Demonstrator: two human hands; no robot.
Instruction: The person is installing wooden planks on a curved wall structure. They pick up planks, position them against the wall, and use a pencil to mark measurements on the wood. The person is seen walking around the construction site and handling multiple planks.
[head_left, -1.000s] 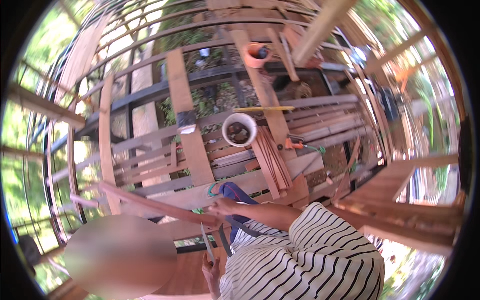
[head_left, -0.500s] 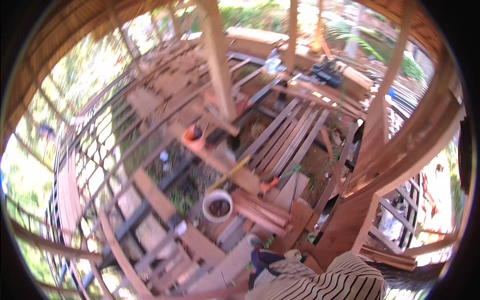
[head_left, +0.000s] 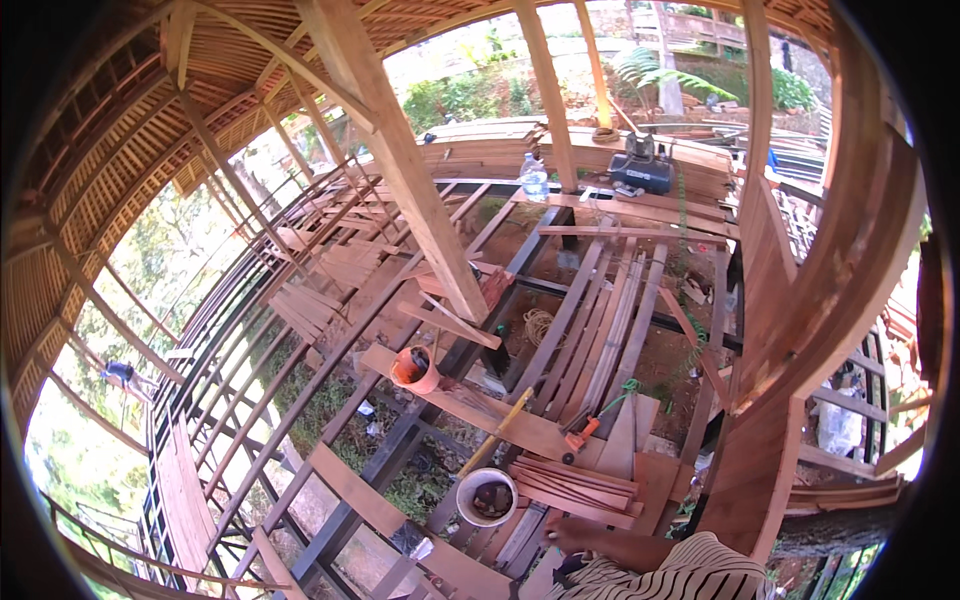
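Observation:
My right hand (head_left: 568, 535) is low in the head view, its fingers loosely bent and apart, with no held object visible. It is nearest to a stack of reddish planks (head_left: 575, 485) and a white bucket (head_left: 486, 497) with dark contents. An orange-handled tool (head_left: 580, 440) and a yellow level-like bar (head_left: 495, 435) lie just beyond. My striped garment (head_left: 680, 575) fills the bottom edge. My left hand is out of view.
A timber post (head_left: 400, 190) stands amid open steel joists (head_left: 380, 465) with loose boards and ground below. An orange bucket (head_left: 415, 368), water bottle (head_left: 533, 176) and dark compressor (head_left: 640, 172) sit around it. A curved timber frame (head_left: 810, 290) borders the right. A distant person (head_left: 120, 375) is far left.
The view has swung up and rightward, bringing the roof and posts in. My left hand with its blade and the long wood piece have left view. My right arm now shows lower down.

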